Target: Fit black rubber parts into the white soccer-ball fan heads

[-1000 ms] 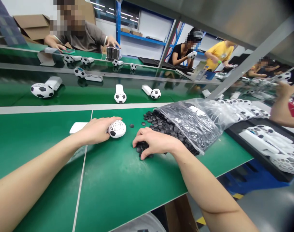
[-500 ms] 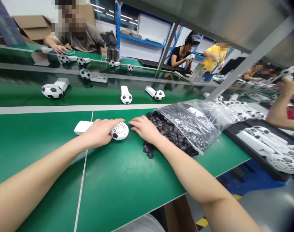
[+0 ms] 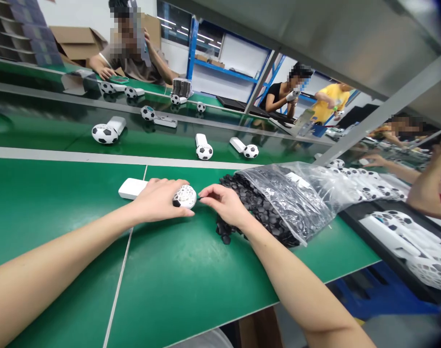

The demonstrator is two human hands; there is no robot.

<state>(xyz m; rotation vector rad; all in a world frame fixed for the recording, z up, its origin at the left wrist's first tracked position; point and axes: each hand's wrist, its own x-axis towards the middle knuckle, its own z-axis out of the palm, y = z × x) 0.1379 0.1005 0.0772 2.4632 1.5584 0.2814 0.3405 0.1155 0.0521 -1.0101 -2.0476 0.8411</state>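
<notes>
My left hand (image 3: 158,200) is wrapped around a white device with a football-patterned head (image 3: 186,196). Its white handle (image 3: 132,188) sticks out behind the hand, over the green table. Open white lattice covers most of the head, with a black patch at its lower left. Close to the head's right side, my right hand (image 3: 223,203) pinches a small black piece (image 3: 200,198) between thumb and fingertips. Just beyond that hand, a clear plastic bag (image 3: 278,193) lies on its side, with many loose black pieces (image 3: 254,200) spilling from its mouth.
Several football-headed devices (image 3: 205,151) lie on the green conveyor (image 3: 151,140) beyond the table. At right, a black tray (image 3: 358,217) holds more white devices. A slanted metal post (image 3: 383,108) rises behind the bag. Co-workers (image 3: 133,63) sit across the line, and another person's arm (image 3: 428,186) reaches in at right.
My right hand has come away from the black pieces to the football head, now pinching one piece. My left thumb has shifted to the head's near side. The whole view has shifted slightly.
</notes>
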